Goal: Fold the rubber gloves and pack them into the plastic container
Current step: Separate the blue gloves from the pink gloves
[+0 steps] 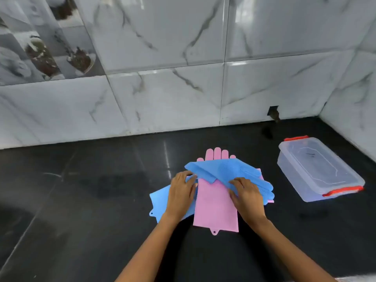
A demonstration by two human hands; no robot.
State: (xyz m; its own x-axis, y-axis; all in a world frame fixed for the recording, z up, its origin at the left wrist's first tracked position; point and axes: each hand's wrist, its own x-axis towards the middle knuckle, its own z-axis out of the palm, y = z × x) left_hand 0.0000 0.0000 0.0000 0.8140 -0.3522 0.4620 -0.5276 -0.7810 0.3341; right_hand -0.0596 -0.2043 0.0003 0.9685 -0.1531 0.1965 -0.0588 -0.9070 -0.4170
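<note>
Blue glove (pixel 221 174) lies folded across the pink glove (pixel 215 206) on the black surface (pixel 81 200); my left hand (pixel 181 193) and right hand (pixel 247 197) both pinch its fold. Off right, apart, sits the lidded plastic container (pixel 317 169).

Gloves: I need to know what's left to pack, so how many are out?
2: pink glove flat on the counter, blue glove draped across it. More might hide underneath.

A glossy black counter (pixel 81 200) meets white marble-veined wall tiles (pixel 162 37) (glare streaks both).
</note>
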